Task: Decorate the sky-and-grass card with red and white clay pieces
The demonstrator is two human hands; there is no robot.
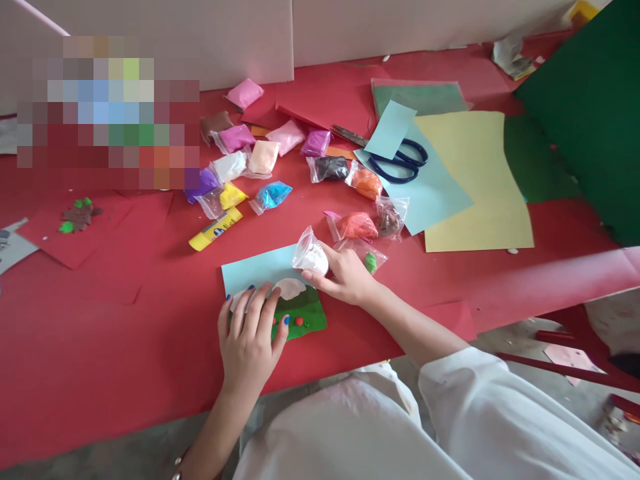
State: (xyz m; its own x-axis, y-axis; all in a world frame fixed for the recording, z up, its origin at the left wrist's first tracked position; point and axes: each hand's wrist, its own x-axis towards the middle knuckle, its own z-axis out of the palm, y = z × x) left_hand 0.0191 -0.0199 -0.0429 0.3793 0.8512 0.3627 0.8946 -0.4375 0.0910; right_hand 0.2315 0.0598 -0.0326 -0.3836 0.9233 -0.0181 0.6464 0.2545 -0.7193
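The light blue card (253,268) lies on the red table (100,333), near its front edge and right in front of the person. On the card's near half sits a slab of green clay (305,313) with small red dots pressed into it, and a flat white clay patch (291,287) sits at the slab's far edge.

The left hand (250,333) rests palm down on the card's left part, fingers spread and flat, the tips reaching the white patch. The right hand (345,275) is just right of the patch; thumb and forefinger pinch a small clear bag of white clay (310,255) that stands above the card's far right corner.

To do this well, I'd judge that the flat hand should go on pinning the card so it cannot slide on the paper-covered table, pressing lightly so the green slab is not dented. The pinching hand would do better to take a little clay at a time, and to keep the bag clear of the red dots.

Farther off lie a red clay bag (354,225), a brown one (390,217) and a green one (369,259). To the left is a yellow glue stick (215,229). At the far right, scissors (400,162) lie among the coloured paper sheets (475,180).
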